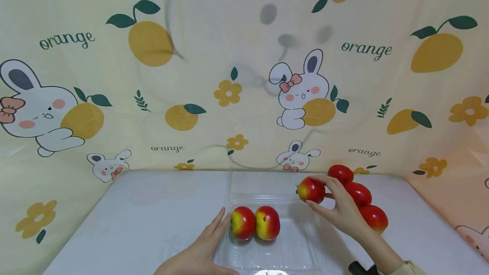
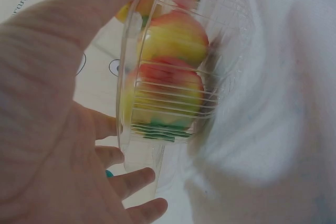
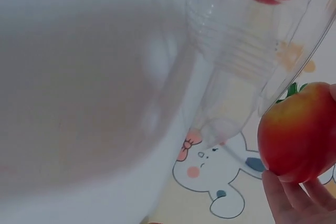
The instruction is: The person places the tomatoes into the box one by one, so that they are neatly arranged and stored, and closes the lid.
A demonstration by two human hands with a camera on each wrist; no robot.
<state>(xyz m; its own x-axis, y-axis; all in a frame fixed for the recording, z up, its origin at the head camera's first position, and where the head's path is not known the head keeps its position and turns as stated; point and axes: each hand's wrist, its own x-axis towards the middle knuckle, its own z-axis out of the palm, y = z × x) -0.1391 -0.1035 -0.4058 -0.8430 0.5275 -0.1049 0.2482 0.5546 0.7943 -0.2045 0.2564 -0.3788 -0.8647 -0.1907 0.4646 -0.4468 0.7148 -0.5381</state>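
Observation:
My right hand (image 1: 341,211) holds a red-and-yellow tomato (image 1: 311,190) between thumb and fingers, above the back right corner of a clear plastic box (image 1: 294,249). Green leaves at that tomato's stem end (image 3: 294,91) point toward the box in the right wrist view. Inside the box, two more tomatoes (image 1: 243,223) (image 1: 268,223) lie side by side against its left part. My left hand (image 1: 198,245) rests along the box's left side with fingers extended; the left wrist view shows its fingers (image 2: 134,182) by the rim. Part of the right hand is cut off in its own wrist view.
Three red tomatoes (image 1: 359,193) lie on the white tabletop (image 1: 153,207) right of the box, partly behind my right hand. The box's clear lid (image 1: 259,186) extends toward the back. A printed cloth (image 1: 237,33) hangs behind the table.

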